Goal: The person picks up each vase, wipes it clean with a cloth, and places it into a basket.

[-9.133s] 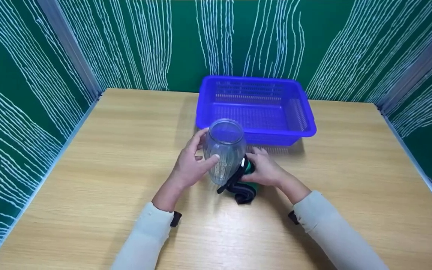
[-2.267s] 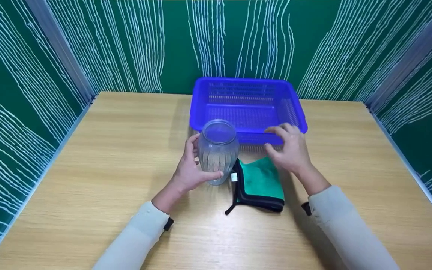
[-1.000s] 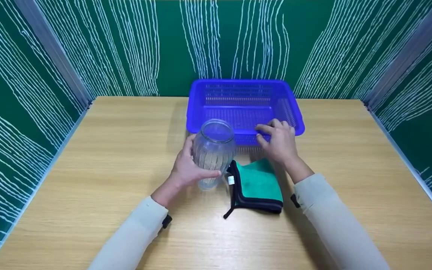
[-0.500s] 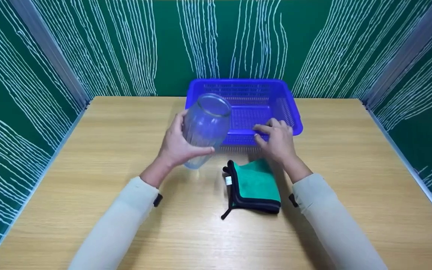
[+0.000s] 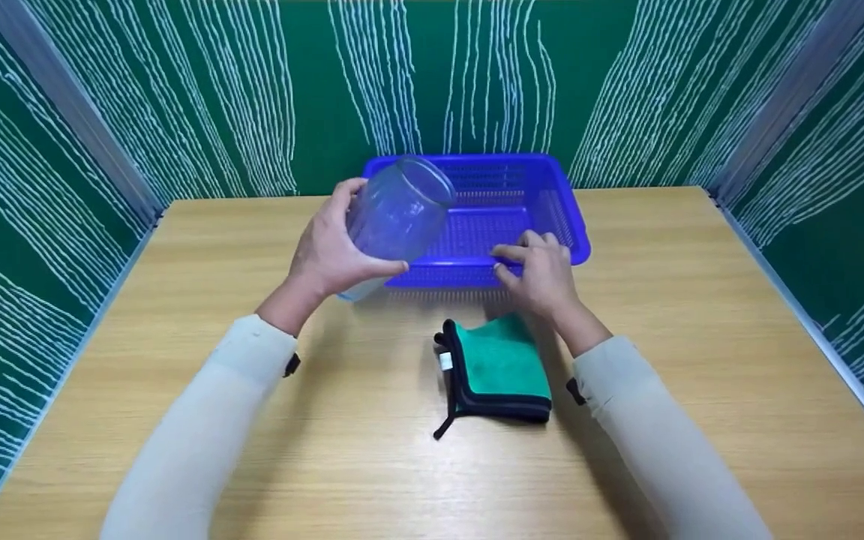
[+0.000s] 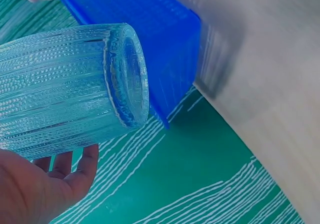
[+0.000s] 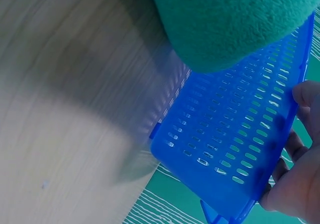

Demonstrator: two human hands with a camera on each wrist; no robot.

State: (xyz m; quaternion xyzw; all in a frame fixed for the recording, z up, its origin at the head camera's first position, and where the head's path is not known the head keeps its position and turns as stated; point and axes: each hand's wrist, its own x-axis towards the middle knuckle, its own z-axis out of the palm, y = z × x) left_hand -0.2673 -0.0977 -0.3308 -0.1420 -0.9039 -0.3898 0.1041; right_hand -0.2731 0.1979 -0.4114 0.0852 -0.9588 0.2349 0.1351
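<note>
My left hand (image 5: pixel 325 249) grips a clear ribbed glass vase (image 5: pixel 402 217) and holds it off the table, tilted with its mouth toward the upper right. The vase overlaps the left part of a blue plastic basket (image 5: pixel 469 262). In the left wrist view the round base of the vase (image 6: pixel 112 81) faces right, beside the basket wall (image 6: pixel 172 63). At the basket's front rim my right hand (image 5: pixel 544 277) pinches the edge, thumb outside and fingers over the top. A folded green cloth (image 5: pixel 503 358) with black edging lies on the table below that hand.
The wooden table (image 5: pixel 199 247) runs back to green walls (image 5: pixel 312 97) with white wavy lines. Grey posts (image 5: pixel 64 97) stand at the back corners. A white tag (image 5: pixel 445 361) and a black loop (image 5: pixel 443 427) stick out at the cloth's left side.
The left hand has lifted the vase from the table, up and left, and tilted it. Earlier the right hand let go of the cloth, now spread flatter, and moved to the basket rim.
</note>
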